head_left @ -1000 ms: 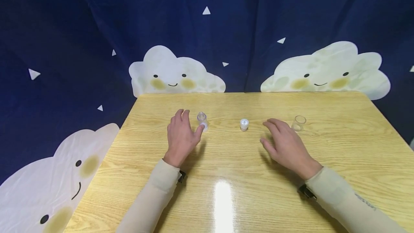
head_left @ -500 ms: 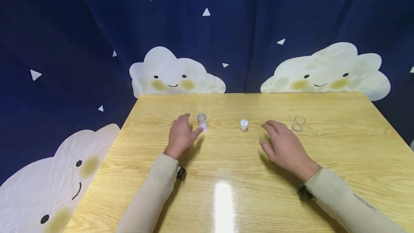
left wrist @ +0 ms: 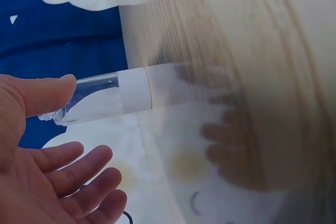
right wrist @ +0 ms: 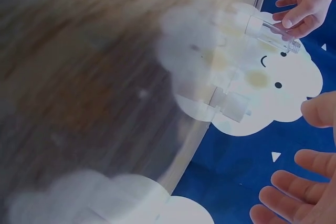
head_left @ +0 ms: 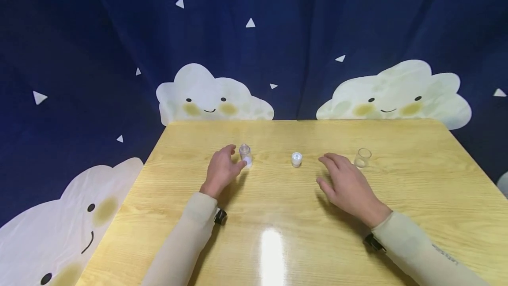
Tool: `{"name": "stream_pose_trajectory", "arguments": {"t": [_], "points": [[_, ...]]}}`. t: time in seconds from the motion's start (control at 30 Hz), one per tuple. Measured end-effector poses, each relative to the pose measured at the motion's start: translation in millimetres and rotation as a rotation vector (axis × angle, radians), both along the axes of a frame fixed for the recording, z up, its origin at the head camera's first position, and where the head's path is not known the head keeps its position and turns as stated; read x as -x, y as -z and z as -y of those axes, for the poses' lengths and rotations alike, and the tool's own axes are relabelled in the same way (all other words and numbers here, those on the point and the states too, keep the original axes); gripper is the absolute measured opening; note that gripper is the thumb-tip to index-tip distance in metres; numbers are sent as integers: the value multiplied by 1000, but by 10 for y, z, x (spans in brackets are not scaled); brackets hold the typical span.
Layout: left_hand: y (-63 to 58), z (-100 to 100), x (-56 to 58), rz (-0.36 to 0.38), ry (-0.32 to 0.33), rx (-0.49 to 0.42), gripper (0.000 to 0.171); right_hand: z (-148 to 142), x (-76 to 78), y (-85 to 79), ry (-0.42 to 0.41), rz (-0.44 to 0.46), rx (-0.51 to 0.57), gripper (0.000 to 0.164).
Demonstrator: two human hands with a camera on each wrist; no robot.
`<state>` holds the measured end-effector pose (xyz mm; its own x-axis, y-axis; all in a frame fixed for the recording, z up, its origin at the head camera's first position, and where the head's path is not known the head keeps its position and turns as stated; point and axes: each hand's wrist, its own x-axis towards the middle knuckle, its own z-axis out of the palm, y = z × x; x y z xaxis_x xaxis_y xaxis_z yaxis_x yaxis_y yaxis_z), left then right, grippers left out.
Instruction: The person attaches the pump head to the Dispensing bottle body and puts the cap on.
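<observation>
- And here's the left hand [head_left: 223,169], well left of the small white fitting [head_left: 296,159], fingers spread and loosely bent, the thumb across the front of the clear bottle [head_left: 245,156]; whether it touches, I can't tell!
- That bottle stands upright left of the fitting, threaded neck up, white band at its base, the fingers not wrapped round it.
- Over to the right hand [head_left: 349,184]: right of the fitting and a little nearer the person, fingers parted and slightly curved, gripping nothing.
- Farther right of the fitting, just beyond that hand, stands a clear cylinder [head_left: 363,158].
- Beneath the fitting, the wood-grain table [head_left: 301,228]; behind it, a navy curtain [head_left: 246,52] with smiling clouds and white triangles!
</observation>
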<state>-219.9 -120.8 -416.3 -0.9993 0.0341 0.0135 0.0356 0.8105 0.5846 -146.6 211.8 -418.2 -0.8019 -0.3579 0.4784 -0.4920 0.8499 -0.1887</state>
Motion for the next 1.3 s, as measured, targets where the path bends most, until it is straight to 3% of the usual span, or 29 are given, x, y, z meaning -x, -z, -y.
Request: {"name": "stream_pose_trajectory", "arguments": {"t": [0.2,0.8,1.07,1.3], "points": [[56,20,-37,-23,10,12,64,19,-16,25,-12,25,24,50],[87,-35,9,-35,29,45,64,10,-12,-9,-33,175,202,44],[82,-51,9,-40,14,109,66,36,14,-19,-44,171,204,44],[38,-65,6,7,24,109,63,40,27,-16,-32,191,194,45]]}}
